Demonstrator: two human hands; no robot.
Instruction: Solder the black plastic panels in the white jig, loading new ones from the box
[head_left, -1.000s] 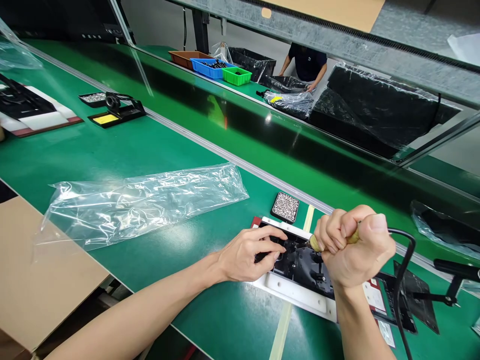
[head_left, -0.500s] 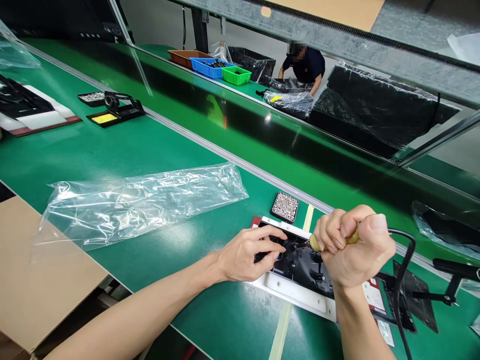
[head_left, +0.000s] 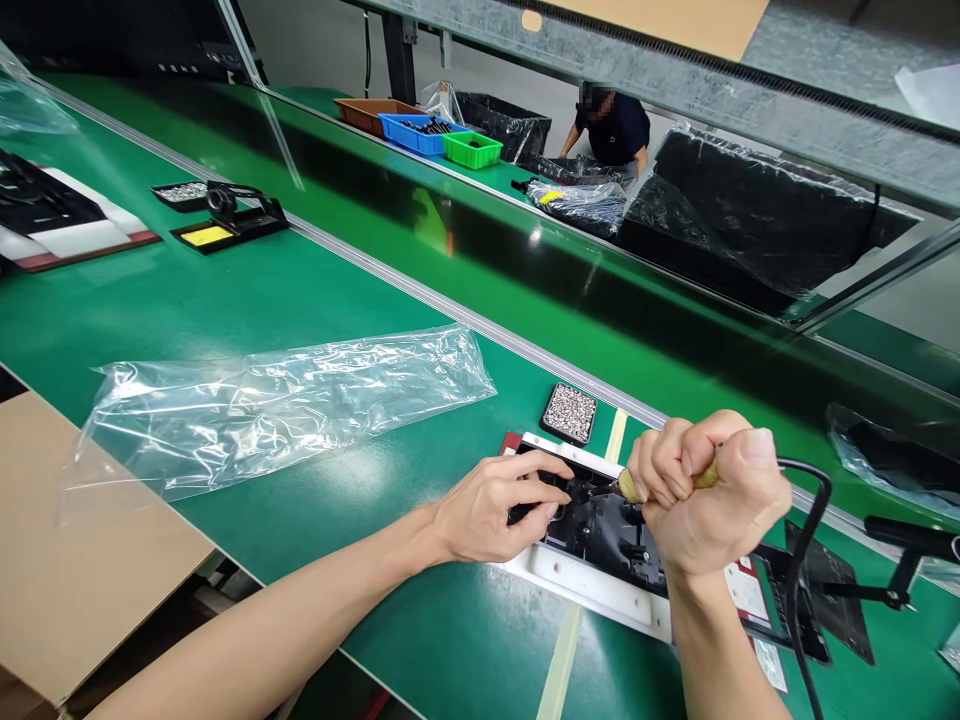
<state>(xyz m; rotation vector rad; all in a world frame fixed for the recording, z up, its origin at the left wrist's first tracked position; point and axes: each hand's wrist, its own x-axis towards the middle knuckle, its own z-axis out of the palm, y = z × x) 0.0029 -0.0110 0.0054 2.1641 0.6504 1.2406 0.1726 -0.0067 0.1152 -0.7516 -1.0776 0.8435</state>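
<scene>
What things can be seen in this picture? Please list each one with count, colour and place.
black part: one, black, on the white fixture under both hands
white fixture: one, white, on the bench at lower centre
soldering iron: one, yellowish handle with black cable, in the right fist, tip on the black part
screw tray: one, black with silvery pieces, behind the fixture
plastic bag: one, clear, flat on the bench at left
iron stand: one, black with yellow sponge, far left
bins: three, brown, blue, green, far bench
co-worker: one, dark shirt, far bench
left hand: fingers on the black part
right hand: fisted round the iron
</scene>
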